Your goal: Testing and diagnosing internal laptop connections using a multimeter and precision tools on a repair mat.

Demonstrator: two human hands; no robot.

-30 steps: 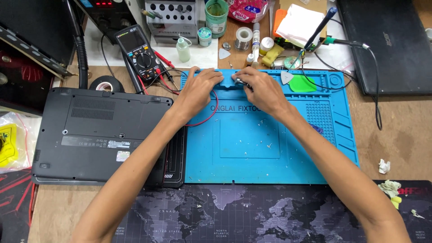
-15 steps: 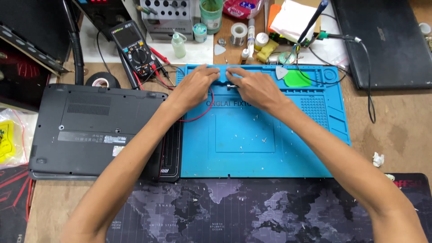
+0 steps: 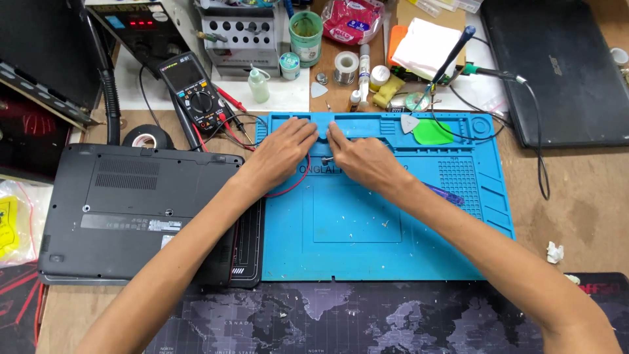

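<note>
Resting hands (image 3: 282,152) on blue mat's (image 3: 393,249) tray compartments

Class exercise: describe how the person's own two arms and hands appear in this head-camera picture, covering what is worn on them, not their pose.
Both arms are bare from the lower frame edge to the fingertips: no sleeves show. The left hand and right hand wear no gloves, and no rings, watch, wristband or bracelets are visible. The forearms are slim and long. No cables or markings lie on either arm.

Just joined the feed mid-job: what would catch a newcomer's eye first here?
The bright blue repair mat fills the bench's middle, with the left hand and right hand meeting at its top edge. Left of it lies an upturned dark laptop; a multimeter sits behind that.
</note>
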